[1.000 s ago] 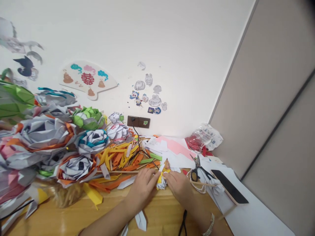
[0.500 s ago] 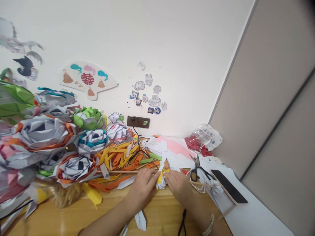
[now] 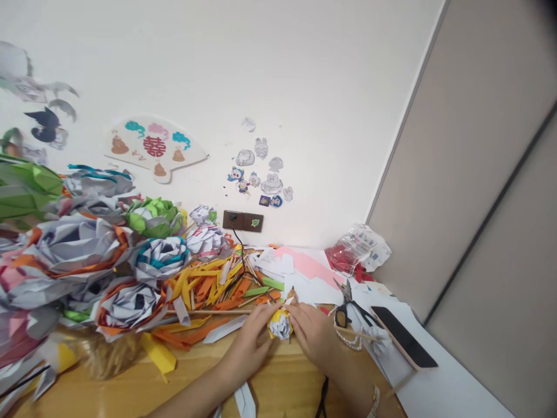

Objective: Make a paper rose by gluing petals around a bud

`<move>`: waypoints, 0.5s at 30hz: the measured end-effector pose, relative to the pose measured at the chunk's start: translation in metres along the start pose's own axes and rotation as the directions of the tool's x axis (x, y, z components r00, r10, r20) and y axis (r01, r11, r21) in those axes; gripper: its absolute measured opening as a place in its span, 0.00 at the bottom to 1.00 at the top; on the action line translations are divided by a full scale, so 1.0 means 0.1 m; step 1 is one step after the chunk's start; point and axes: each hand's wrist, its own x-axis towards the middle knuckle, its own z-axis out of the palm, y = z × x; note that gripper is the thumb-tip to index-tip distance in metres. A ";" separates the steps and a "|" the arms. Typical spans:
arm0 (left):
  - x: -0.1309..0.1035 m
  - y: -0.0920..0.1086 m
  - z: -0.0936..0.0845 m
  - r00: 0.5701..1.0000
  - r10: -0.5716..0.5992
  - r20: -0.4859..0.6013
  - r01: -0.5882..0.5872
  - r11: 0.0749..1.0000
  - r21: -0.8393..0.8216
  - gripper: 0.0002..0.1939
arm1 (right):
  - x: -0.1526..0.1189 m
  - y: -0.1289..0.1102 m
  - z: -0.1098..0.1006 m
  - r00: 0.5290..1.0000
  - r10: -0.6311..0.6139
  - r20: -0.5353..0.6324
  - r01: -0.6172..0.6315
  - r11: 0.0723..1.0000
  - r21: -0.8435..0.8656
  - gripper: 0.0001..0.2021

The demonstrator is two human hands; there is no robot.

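Note:
A small folded-paper flower, white inside with yellow outer petals, is between my hands just above the wooden table. My left hand grips its left side, fingers bent toward it. From the right, the fingers of my right hand press on the yellow edge. Behind the flower a brownish pointed piece sticks up; I cannot make out what it is. My fingertips partly hide the flower's back. Loose orange and yellow folded strips lie just beyond my left hand.
Large paper flowers crowd the left side. To the right are scissors, a bead string, a phone and white paper. A plastic bag sits against the wall. A black cable runs down from the socket.
The flower has tipped, so its white centre now faces me more. Both hands stay on it, fingers slightly shifted. The view has shifted a little.

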 end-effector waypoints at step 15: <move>-0.01 0.04 -0.04 0.997 0.016 0.082 -0.021 0.998 0.064 0.27 | 0.03 -0.01 -0.09 1.000 -0.027 0.001 0.026 0.987 0.159 0.09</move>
